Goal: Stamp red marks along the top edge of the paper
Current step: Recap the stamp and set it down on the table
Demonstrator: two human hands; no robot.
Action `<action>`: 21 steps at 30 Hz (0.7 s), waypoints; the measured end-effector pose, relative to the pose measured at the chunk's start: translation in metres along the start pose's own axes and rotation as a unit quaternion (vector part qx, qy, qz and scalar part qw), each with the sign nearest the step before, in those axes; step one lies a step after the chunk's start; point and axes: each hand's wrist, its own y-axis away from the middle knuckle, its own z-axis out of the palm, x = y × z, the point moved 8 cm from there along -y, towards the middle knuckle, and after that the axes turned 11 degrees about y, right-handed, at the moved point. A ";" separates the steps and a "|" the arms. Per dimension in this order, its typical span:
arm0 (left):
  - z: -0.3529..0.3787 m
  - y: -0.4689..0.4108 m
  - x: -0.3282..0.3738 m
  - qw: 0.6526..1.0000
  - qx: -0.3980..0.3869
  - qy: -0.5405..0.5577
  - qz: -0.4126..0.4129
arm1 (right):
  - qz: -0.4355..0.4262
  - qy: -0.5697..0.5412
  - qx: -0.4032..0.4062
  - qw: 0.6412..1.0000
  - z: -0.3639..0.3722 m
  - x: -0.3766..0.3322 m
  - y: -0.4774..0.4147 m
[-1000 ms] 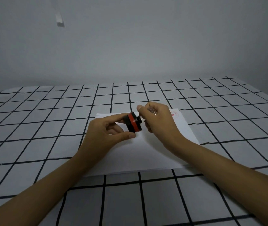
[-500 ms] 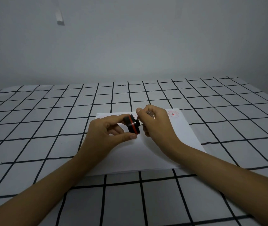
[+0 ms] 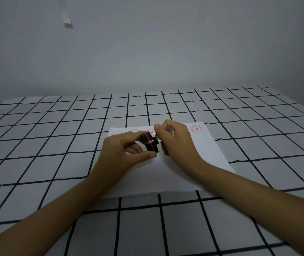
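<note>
A white sheet of paper (image 3: 193,163) lies on the checked tablecloth. Round red star marks run along its top edge, the clearest one (image 3: 196,129) near the right corner; others show at the left, partly hidden by my hands. Above the sheet I hold a round black stamp with a red band (image 3: 149,141), lying on its side. My left hand (image 3: 123,150) pinches its wide black end between thumb and fingers. My right hand (image 3: 175,140) grips its clear handle. The stamp's face is hidden.
The table (image 3: 55,137) is covered by a white cloth with a black grid. A grey wall stands behind it, with a small white fitting (image 3: 68,20) high on the left.
The black end piece has closed over the stamp's red part, leaving only a thin red band. Both hands shifted slightly away from me; a red mark at the right corner has come into view.
</note>
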 end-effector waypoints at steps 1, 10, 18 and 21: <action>-0.001 0.000 0.000 1.000 0.002 0.002 -0.002 | -0.002 0.005 0.000 1.000 -0.002 -0.002 -0.001; -0.001 0.000 0.000 1.000 -0.001 0.018 -0.019 | -0.146 0.257 0.111 0.949 -0.051 -0.035 -0.022; 0.014 0.001 0.003 0.998 -0.049 -0.013 -0.022 | -0.040 0.456 0.189 0.868 -0.146 0.016 -0.068; 0.020 0.001 0.005 0.998 -0.062 -0.028 -0.018 | -0.003 0.491 0.184 0.851 -0.161 0.028 -0.071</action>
